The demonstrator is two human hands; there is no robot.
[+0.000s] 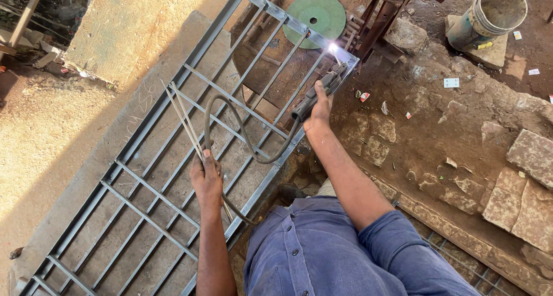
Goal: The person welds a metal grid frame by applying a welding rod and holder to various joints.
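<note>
Right hand [318,112] gripping electrode holder [320,90], arc [333,47] at far corner of grille [173,175]; left hand [206,178] closed around rods [183,118] and cable [230,129], nearer, left.

Grille [173,175] flat on the slab [132,59], running from near left to far right. Right hand [318,112] at the grille's far right edge, around the holder [319,91]; spark [333,47] just beyond, at the corner. Cable [230,129] looping across the bars between the hands. Left hand [206,178] nearer, over the bars, around rods [183,114] pointing away to the left. Disc [315,16] behind the far corner. Bucket [489,16] far right, on a block [489,54]. Stones [518,181] along the right.
</note>
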